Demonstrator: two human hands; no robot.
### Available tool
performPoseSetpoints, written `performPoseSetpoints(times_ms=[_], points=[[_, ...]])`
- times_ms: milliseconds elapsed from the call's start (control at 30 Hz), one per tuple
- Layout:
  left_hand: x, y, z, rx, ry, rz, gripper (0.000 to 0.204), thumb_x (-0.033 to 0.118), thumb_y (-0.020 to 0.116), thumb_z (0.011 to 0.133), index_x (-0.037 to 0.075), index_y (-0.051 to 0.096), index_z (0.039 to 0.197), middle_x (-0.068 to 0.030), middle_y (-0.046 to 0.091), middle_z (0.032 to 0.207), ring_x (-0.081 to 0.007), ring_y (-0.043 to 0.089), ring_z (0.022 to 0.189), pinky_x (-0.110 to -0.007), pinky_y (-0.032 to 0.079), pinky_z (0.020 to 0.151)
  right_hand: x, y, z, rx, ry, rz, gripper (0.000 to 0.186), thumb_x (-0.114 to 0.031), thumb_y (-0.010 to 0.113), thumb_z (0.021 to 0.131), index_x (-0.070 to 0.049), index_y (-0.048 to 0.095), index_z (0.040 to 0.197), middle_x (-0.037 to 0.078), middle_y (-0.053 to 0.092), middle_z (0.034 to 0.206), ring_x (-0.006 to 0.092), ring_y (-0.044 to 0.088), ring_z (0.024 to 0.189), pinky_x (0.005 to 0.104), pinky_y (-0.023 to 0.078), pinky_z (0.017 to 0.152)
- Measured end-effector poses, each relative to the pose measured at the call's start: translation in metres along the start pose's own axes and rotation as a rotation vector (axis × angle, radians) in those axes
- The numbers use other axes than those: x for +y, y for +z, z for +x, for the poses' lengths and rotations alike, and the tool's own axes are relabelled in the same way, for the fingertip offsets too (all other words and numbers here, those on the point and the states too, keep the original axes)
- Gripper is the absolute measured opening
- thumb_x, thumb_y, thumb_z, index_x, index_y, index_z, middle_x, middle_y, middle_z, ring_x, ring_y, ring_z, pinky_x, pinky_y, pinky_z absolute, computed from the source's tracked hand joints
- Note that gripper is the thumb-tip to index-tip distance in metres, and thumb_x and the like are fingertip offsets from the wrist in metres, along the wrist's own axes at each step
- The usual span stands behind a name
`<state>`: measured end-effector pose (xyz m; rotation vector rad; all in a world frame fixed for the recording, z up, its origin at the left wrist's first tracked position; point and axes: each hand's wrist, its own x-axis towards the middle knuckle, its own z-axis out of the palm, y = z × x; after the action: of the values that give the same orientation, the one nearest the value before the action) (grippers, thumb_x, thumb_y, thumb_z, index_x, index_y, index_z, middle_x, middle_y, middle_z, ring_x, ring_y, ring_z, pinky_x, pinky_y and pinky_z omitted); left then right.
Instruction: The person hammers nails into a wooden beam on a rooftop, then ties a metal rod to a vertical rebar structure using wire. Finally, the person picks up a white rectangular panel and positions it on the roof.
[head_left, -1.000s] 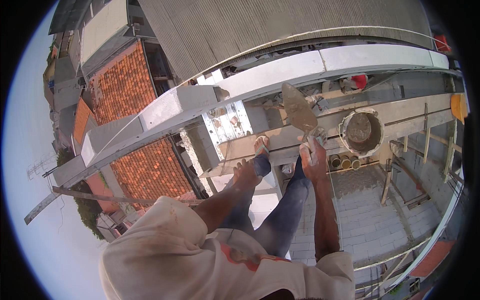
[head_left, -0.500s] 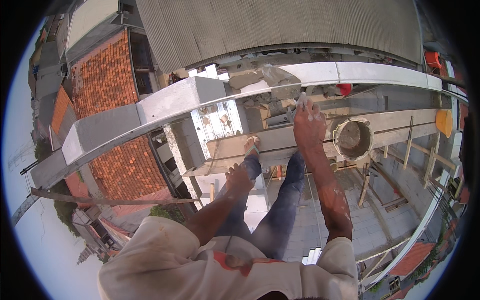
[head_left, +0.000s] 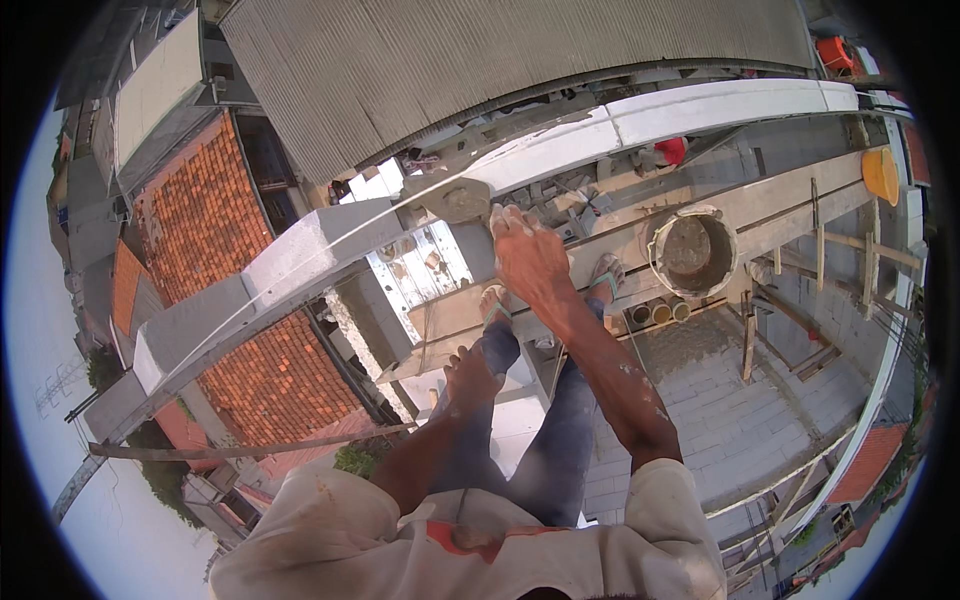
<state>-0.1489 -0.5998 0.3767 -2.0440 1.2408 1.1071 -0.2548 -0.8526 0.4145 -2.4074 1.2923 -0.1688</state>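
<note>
My right hand, dusted with pale mortar, is closed on a trowel. Its grey, mortar-smeared blade lies at the wall top, and its handle is mostly hidden under my fingers. To the blade's right runs a white block wall; grey mortar marks its near end. A taller pale block stands to the left. My left hand rests by my left knee with loosely bent fingers and holds nothing that I can see. A mortar bucket sits on the planks to the right of my right hand.
My sandalled feet stand on wooden planks high above a lower floor. A yellow container is at their far right end. A taut string follows the wall. Timber props rise below. Roofs lie beyond.
My right hand has moved left along the wall with the trowel. The left hand stays by my knee. My view has shifted slightly, and my right foot now shows on the planks.
</note>
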Motion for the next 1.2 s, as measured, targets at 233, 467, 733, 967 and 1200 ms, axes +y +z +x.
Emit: performPoseSetpoints(times_ms=[233, 467, 733, 967, 1200], points=[[0.038, 0.015, -0.003, -0.018, -0.035, 0.112, 0.082, 0.046, 0.079, 0.082, 0.003, 0.051, 0.146, -0.0223, 0.055, 0.134, -0.0428, 0.055, 0.129, -0.056, 0.045, 0.109, 0.085, 0.028, -0.147, 0.214, 0.577, 0.501, 0.053, -0.034, 0.078, 0.088, 0.004, 0.068, 0.123, 0.028, 0.070, 0.121, 0.0426, 0.070, 0.111, 0.0500, 0.055, 0.097], [0.068, 0.021, -0.003, -0.035, -0.044, 0.197, 0.083, 0.048, 0.079, 0.082, 0.004, 0.051, 0.147, -0.0221, 0.053, 0.139, -0.0438, 0.053, 0.131, -0.058, 0.046, 0.108, 0.317, 0.105, -0.262, 0.028, 1.392, 0.312, 0.035, -0.035, 0.074, 0.091, -0.003, 0.073, 0.106, 0.026, 0.075, 0.101, 0.0455, 0.072, 0.102, 0.0500, 0.058, 0.087], [0.094, 0.028, 0.011, -0.016, 0.000, 0.311, 0.082, 0.048, 0.077, 0.082, 0.004, 0.050, 0.146, -0.0207, 0.053, 0.138, -0.0428, 0.050, 0.133, -0.057, 0.041, 0.112, 0.478, 0.202, -0.236, -0.166, 1.337, 0.148, 0.029, -0.028, 0.072, 0.088, -0.008, 0.076, 0.108, 0.022, 0.076, 0.111, 0.0426, 0.073, 0.106, 0.0495, 0.059, 0.091], [0.114, 0.022, 0.008, -0.042, -0.004, 0.339, 0.081, 0.047, 0.076, 0.083, 0.003, 0.051, 0.145, -0.0219, 0.053, 0.137, -0.0439, 0.050, 0.132, -0.058, 0.041, 0.111, 0.469, 0.231, -0.298, 0.091, 1.151, 0.675, 0.039, -0.035, 0.077, 0.088, -0.003, 0.075, 0.109, 0.019, 0.078, 0.107, 0.0365, 0.075, 0.103, 0.0419, 0.058, 0.090], [0.099, 0.025, 0.007, 0.039, 0.080, 0.269, 0.078, 0.044, 0.076, 0.083, 0.003, 0.051, 0.145, -0.0218, 0.054, 0.136, -0.0439, 0.053, 0.129, -0.058, 0.042, 0.110, 0.426, 0.183, -0.340, 0.023, 0.979, 0.646, 0.054, -0.039, 0.081, 0.088, 0.005, 0.071, 0.118, 0.019, 0.078, 0.099, 0.0315, 0.075, 0.097, 0.0397, 0.056, 0.089]])
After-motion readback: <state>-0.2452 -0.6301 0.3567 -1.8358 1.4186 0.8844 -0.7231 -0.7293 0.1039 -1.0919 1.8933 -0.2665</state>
